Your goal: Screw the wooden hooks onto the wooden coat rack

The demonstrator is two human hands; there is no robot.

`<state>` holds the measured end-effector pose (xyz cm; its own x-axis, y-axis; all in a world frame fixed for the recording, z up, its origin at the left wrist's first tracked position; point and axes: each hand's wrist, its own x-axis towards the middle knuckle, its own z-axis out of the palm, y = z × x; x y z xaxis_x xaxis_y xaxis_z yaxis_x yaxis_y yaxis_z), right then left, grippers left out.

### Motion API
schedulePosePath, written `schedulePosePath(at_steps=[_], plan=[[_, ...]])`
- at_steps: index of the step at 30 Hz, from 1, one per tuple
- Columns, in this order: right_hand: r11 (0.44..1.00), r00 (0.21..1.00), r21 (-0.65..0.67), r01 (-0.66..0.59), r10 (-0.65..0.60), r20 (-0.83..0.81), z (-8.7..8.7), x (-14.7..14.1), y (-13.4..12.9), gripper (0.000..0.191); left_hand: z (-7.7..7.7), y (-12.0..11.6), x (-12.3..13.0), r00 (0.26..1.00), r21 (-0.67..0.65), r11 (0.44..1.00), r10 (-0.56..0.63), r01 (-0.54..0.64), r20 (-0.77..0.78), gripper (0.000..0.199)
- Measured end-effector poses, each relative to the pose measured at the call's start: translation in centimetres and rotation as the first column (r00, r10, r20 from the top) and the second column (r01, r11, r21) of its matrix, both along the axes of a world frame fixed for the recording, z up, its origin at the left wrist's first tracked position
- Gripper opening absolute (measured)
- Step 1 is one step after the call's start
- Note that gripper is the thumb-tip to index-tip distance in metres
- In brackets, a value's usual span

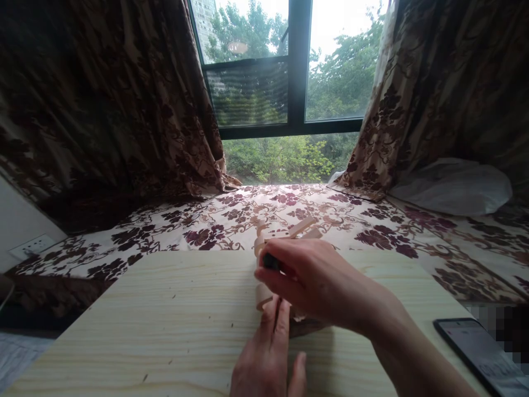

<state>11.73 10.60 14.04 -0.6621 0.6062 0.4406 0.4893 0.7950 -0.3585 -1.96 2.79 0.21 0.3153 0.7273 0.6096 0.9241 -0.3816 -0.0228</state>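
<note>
My right hand (pixel 306 275) is closed around a short black object (pixel 270 262), likely a tool handle; its far end is hidden by the fingers. It is held over a pale wooden piece (pixel 263 296) with rounded edges. Stretched out below it is my left hand (pixel 268 347), its fingertips against the near part of the wooden piece and its thumb apart. Beyond my right hand, more pale wooden parts (pixel 303 227) with small holes show. Much of the wooden piece is covered by my hands.
The hands work over a light wood-grain tabletop (pixel 165 309) with small dark specks. A phone (pixel 475 347) lies at the right edge. Behind are a floral cloth-covered ledge (pixel 273 204), curtains (pixel 144 110), a window and a white plastic bag (pixel 454 186).
</note>
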Motion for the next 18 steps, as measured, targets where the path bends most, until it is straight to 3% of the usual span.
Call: schedulePosePath(at_steps=[6,12,18], plan=[[0.976,0.976,-0.012,0.218,-0.218,-0.023,-0.3,0.0,0.9,0.026,-0.3,-0.1,-0.2,1.0,-0.102,0.995,-0.014,0.013,-0.003,0.075],[0.999,0.999,-0.043,0.02,-0.021,-0.032,-0.1,0.3,0.7,0.01,0.0,-0.1,0.1,1.0,-0.054,0.999,-0.003,0.003,0.013,0.078],[0.975,0.975,-0.012,0.221,-0.221,-0.036,-0.3,0.2,1.1,0.021,0.4,0.0,0.2,1.0,-0.034,0.999,0.001,-0.001,0.008,0.076]])
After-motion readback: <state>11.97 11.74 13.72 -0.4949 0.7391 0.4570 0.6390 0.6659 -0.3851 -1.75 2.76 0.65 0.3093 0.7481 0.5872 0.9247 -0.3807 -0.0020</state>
